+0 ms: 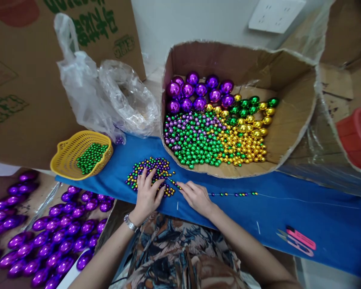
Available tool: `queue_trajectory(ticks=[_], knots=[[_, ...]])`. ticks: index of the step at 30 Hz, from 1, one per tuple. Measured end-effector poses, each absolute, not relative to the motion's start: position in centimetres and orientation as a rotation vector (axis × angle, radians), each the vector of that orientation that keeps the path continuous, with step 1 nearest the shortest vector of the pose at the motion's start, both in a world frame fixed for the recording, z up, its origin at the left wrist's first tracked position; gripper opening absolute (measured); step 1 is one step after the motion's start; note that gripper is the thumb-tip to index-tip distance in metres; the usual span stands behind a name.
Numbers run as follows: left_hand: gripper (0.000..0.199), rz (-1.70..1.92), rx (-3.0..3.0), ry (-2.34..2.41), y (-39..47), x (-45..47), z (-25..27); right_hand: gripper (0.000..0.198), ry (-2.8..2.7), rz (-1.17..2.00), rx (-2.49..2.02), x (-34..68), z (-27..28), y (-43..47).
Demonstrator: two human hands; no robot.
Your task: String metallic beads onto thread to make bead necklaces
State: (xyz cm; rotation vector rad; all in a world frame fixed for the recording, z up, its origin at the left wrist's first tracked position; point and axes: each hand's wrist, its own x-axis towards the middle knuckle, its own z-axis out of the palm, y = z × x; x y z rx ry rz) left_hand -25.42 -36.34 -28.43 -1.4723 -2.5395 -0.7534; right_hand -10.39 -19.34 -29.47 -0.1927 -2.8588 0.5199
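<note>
A pile of small purple, green and gold beads [152,165] lies on the blue cloth. Over its near side rests my left hand [148,192], palm down with the fingers spread among the beads. My right hand [197,197] is closed in a pinch at the right edge of the pile, on the end of a string of beads [224,194]. A few beads show just past those fingertips. From that hand the thin string runs right across the cloth, carrying spaced groups of purple, green and gold beads; its far part is bare.
A cardboard box [295,120] of purple, green and gold balls stands behind. Left are a yellow basket [61,160] of green beads and plastic bags [84,88]. Scissors [299,245] and a pink cutter [302,237] lie right. Large purple balls [60,228] fill the lower left.
</note>
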Motion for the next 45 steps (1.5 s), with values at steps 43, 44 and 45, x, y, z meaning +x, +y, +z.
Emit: queue_trajectory(ticks=[43, 44, 45], knots=[[0.015, -1.177, -1.463, -2.620, -35.8, -27.3, -27.6, 0.038, -2.703, 0.707, -0.079, -11.2, -27.7, -19.8], [0.015, -1.208, -1.458, -2.634, -35.8, -27.3, -27.6, 0.038, -2.722, 0.703, -0.073, -11.3, -27.5, -19.8], [0.016, -1.233, -1.451, -2.646, -35.8, -27.3, -27.6, 0.038, -2.744, 0.697, -0.068, -11.3, -27.3, -19.9]])
